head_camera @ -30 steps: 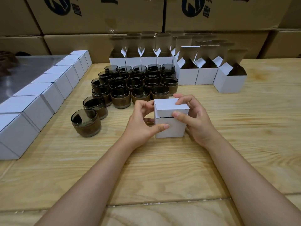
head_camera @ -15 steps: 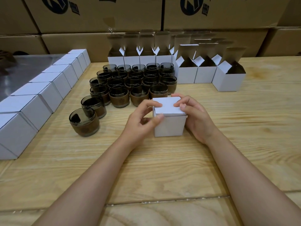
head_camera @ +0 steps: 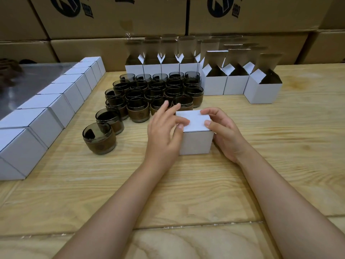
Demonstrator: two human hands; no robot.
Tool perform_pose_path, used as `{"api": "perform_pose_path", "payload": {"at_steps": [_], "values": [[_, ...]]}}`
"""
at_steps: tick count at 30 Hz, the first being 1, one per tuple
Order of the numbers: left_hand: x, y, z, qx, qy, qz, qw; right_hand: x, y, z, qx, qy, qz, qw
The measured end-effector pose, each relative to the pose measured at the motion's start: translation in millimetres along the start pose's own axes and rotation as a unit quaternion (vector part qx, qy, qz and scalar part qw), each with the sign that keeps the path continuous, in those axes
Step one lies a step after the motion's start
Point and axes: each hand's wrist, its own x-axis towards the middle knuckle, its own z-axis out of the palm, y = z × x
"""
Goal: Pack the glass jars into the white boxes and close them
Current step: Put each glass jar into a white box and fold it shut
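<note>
- The white box point(head_camera: 195, 139) stands upright on the wooden table point(head_camera: 186, 193) at centre, with its lid flap down flush, directly between my two hands
- My right hand point(head_camera: 226, 136) clasps it from the right: thumb on the near right part of the lid, fingers curled over the far top edge, palm against the right wall
- My left hand point(head_camera: 162, 135) lies at the box's left side, fingers splayed and fairly straight; two fingertips rest at the lid's left edge, and the others reach past the far corner, gripping nothing
- The glass jars point(head_camera: 158, 90), dark glass with brown bands, stand grouped just behind the left hand; the nearest jar point(head_camera: 98, 138) sits at the group's near left end
- The open boxes point(head_camera: 235, 83), flaps up, line the far side behind and to the right of the jars; a row of closed boxes point(head_camera: 56, 109) runs along the left
- Not verifiable: the contents of the held box, since the lid is down; also its left and right walls, which the hands cover
- The left fingertips are blurred, so I cannot confirm their exact contact with the lid
- The left fingers partly mask two front jars
- The left frame edge cuts off the closed row; the top edge crops the printed marks on the brown cartons point(head_camera: 115, 15) behind
- A dark shape point(head_camera: 9, 71) by the grey sheet point(head_camera: 37, 81) at far left is too blurred to identify
</note>
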Motion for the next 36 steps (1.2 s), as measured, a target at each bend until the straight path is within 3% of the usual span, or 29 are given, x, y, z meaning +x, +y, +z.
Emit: {"api": "perform_pose_path", "payload": {"at_steps": [3, 8, 15, 19, 23, 28, 33, 36], "values": [[-13, 3, 0, 0.198, -0.011, 0.192, 0.961, -1, 2, 6, -0.043, -0.002, -0.019, 0.999], [-24, 19, -12, 0.35, 0.001, 0.19, 0.917, -5, 7, 19, -0.104, -0.053, -0.006, 0.993], [-75, -2, -96, 0.411, 0.07, 0.231, 0.879, 0, 5, 13, -0.021, 0.002, 0.055, 0.998], [-106, -32, -157, 0.455, 0.065, 0.179, 0.87, 0, 6, 13, -0.019, -0.009, 0.056, 0.998], [-116, -58, -196, 0.428, 0.036, -0.007, 0.903, 0, 6, 12, -0.026, -0.009, 0.057, 0.998], [-85, -74, -190, 0.401, 0.122, 0.039, 0.907, 0, 5, 13, -0.025, -0.004, 0.059, 0.998], [-57, -92, -185, 0.472, 0.121, -0.001, 0.873, 1, 7, 12, -0.024, -0.001, 0.059, 0.998], [-36, -90, -178, 0.452, 0.099, -0.053, 0.885, 2, 7, 11, -0.021, 0.003, 0.061, 0.998]]}}
